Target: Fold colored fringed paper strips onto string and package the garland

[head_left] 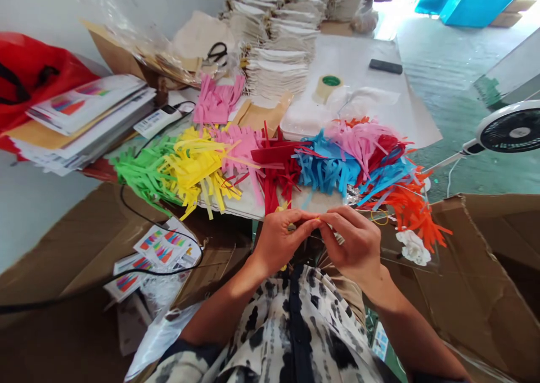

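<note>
The left hand and right hand meet, fingertips pinching a small orange bit between them; it may be paper or thread, too tiny to tell. It is by the near edge of the table. Just past it lies red fringe, with blue fringe on the right and yellow fringe farther left. Behind sits a tape roll.
</note>
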Tool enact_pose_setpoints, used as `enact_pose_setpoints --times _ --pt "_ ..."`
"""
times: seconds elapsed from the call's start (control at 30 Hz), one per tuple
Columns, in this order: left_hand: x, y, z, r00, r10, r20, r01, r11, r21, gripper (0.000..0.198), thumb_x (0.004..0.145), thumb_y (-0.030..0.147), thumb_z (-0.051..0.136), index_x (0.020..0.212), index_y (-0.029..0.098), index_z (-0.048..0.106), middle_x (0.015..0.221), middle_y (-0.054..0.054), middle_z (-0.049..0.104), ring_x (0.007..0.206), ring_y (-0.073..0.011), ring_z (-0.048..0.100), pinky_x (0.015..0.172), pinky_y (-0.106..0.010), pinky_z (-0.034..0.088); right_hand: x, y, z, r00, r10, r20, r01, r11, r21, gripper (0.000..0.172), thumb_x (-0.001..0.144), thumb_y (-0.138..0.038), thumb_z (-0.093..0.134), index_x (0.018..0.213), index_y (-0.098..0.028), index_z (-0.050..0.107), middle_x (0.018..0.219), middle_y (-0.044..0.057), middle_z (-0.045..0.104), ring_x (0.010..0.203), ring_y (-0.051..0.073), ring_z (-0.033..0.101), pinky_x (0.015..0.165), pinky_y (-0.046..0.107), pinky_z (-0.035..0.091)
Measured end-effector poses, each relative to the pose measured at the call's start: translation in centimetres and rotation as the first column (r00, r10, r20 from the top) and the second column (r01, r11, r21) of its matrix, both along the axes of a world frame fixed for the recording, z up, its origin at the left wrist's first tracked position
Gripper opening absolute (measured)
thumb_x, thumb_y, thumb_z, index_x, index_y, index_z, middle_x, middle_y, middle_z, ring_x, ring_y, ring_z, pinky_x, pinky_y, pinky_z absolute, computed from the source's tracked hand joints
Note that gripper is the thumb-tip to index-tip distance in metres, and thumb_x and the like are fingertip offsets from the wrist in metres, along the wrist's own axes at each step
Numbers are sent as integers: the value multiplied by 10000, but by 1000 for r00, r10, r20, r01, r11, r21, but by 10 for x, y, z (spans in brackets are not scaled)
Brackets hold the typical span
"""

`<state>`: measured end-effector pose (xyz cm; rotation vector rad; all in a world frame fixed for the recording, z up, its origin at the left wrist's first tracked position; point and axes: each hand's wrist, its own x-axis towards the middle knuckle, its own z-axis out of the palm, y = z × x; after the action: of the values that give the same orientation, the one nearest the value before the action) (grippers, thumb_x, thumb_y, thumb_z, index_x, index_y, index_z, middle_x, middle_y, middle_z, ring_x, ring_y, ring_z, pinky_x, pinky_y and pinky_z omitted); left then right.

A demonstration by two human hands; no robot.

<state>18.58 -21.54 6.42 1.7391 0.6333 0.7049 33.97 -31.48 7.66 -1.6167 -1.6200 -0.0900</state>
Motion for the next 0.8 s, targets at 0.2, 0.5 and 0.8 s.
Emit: enact_pose_setpoints --times 0.2,0.5,0.8 --pt "-3 -1 4 997 -38 -69 39 999 16 167 987 353 715 909 231 799 852 23 808 787 -135 730 741 -236 517 7 -5 10 949 73 -305 -124 981 -150 187 1012 -192 627 827 -215 639 775 -8 609 672 123 563 618 280 446" --pt "-3 -1 2 994 -98 -56 84 971 -223 262 975 444 687 917 191 723 720 18 671 595 -105 617 574 -216 457 20 -14 8 914 -75 -399 62 997 -46 94 994 -225 691 901 -240 693 855 3 650 780 150 603 702 302 485" --pt "2 6 -3 972 -219 -86 204 967 -154 379 964 538 693 1060 180 772 828 -4 731 696 -116 606 631 -223 444 48 2 3 761 -122 -637 -51 968 -247 205 968 -439 739 1057 -296 856 742 33 734 604 160 670 584 309 537"
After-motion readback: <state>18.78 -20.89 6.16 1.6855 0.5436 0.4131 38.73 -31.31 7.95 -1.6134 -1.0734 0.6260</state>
